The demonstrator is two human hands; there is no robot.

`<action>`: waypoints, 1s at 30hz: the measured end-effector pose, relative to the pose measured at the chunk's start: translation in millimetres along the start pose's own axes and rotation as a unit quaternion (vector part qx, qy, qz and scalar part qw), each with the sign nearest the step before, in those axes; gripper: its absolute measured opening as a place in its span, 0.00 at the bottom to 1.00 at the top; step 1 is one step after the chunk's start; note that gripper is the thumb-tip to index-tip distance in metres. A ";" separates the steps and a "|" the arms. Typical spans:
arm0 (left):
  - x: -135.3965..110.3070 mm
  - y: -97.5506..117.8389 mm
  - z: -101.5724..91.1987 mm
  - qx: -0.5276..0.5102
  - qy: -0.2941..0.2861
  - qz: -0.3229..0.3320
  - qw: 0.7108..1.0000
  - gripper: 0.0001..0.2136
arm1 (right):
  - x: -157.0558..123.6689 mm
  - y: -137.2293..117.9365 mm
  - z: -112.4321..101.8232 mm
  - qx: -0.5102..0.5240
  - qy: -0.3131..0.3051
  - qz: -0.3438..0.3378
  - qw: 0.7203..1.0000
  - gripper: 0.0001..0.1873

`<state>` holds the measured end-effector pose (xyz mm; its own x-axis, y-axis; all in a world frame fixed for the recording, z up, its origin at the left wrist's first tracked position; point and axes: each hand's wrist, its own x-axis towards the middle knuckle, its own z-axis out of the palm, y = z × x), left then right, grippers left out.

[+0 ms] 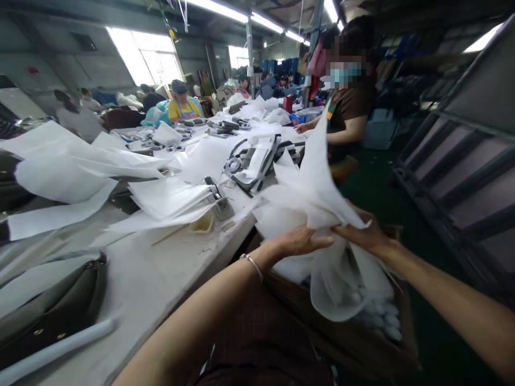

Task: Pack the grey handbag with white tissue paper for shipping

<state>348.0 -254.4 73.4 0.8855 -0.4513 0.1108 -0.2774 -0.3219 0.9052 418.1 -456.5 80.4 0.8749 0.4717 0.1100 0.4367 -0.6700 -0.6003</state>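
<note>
A bundle of thin white foam-like sheets (pixel 309 177) fans out in front of me, over a cardboard box (pixel 341 338). My right hand (pixel 372 236) pinches the bundle at its gathered middle, the thumb pointing left. On the bundle's near left side, my left hand (pixel 301 241) is closed around the sheets, its fingertips close to my right thumb. Loose ends of the sheets flare upward and hang down into the box. White rolled or rounded pieces (pixel 386 319) lie inside that box, partly covered by the sheets.
A long worktable (pixel 161 279) runs along my left, bearing stacked white sheets (pixel 173 201), a dark bag (pixel 52 300), a white tube (pixel 64 346) and a small box-like device (pixel 221 203). A co-worker (pixel 348 107) stands beyond the bundle. A framed rack (pixel 462 177) stands at right.
</note>
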 end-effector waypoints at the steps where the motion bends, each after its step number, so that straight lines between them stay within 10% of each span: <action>1: -6.8 -15.5 5.7 0.011 -0.015 -0.033 0.999 0.18 | -3.4 9.5 16.7 -0.010 -0.003 -0.016 1.000 0.32; 5: -42.5 -57.0 10.1 0.072 -0.108 -0.153 0.980 0.08 | -8.8 38.0 86.8 -0.130 -0.058 -0.084 0.986 0.29; 11: -81.1 -60.9 -12.0 0.090 -0.173 -0.188 0.963 0.10 | -21.2 69.5 161.1 -0.271 -0.131 -0.176 0.937 0.33; 20: -90.3 -77.1 -20.7 0.060 -0.205 -0.258 0.942 0.30 | -22.2 80.8 184.5 -0.281 -0.175 -0.164 0.929 0.35; 26: -98.2 -101.4 2.2 0.036 -0.169 -0.304 0.937 0.10 | -31.8 89.0 204.2 -0.292 -0.170 -0.148 0.929 0.34; 30: -111.3 -136.2 39.3 -0.168 -0.094 -0.457 0.868 0.10 | -46.2 95.4 243.7 -0.358 -0.127 -0.105 0.919 0.35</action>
<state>272.6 -193.0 -78.3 0.5925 -0.2738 -0.7576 0.6621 -0.3700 0.6516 368.3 -402.6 -175.1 0.7175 0.6920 -0.0793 0.6964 -0.7108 0.0985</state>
